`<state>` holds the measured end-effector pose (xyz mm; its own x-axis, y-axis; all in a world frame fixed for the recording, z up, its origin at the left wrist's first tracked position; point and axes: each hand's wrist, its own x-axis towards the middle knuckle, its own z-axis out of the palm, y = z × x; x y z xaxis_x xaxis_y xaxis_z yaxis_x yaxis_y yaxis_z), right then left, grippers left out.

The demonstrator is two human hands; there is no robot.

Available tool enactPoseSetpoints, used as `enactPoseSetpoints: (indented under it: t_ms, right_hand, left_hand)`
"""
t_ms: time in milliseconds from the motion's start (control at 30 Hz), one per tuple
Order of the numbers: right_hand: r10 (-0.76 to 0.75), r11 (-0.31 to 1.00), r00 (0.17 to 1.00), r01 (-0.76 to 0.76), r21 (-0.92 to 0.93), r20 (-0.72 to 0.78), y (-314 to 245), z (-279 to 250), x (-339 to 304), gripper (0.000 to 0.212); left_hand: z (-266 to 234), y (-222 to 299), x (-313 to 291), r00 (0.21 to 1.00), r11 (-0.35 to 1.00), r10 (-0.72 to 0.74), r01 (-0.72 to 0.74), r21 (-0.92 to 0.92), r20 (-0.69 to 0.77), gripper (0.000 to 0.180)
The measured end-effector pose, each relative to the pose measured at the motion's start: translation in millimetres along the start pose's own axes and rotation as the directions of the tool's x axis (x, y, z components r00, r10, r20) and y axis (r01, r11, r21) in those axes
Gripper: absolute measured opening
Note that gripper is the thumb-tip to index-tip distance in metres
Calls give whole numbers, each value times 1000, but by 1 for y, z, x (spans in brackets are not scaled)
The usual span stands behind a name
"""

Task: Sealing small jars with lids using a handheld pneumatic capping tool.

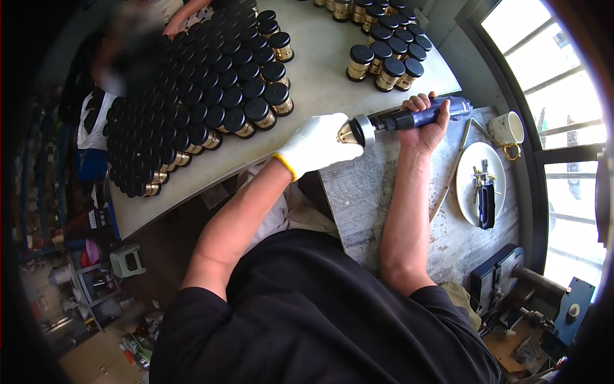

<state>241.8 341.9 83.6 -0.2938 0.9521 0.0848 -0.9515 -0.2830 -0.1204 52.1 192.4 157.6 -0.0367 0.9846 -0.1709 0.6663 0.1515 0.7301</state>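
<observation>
My left hand (320, 142), in a white knit glove with a yellow cuff, closes around a brass-coloured fitting (347, 134). A round dark metal cup (364, 131) meets the fitting at the end of a blue and black power driver (425, 116). The bare fingers of my right hand (425, 125) wrap around the driver's body, which lies nearly level and points left. My glove hides most of the fitting, so I cannot tell how deep the cup sits on it.
Many black-capped brass cylinders (259, 110) crowd the pale table (320, 57), with another group (388, 72) farther right. A white plate (470, 208) of small metal parts and a mug (506, 128) stand by the window. Another person's arm (185, 14) shows at far left.
</observation>
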Motion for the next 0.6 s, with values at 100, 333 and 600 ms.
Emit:
enactPoseSetpoints:
  t_ms: [100,333,600]
  right_hand:
    - [-3,994,1000,3,112,3,-6,-5,3,31]
    - [-8,987,1000,12,162,-25,-1,-3,2,30]
    - [19,993,1000,-18,120,-8,-1,-3,2,28]
  left_hand:
    - [1,-13,-12,916,943,225,-290,-163,-333,39]
    - [24,-14,-37,959,566,2,-235,-790,-284,41]
    - [39,-23,-24,930,790,73,-275,-548,-361,39]
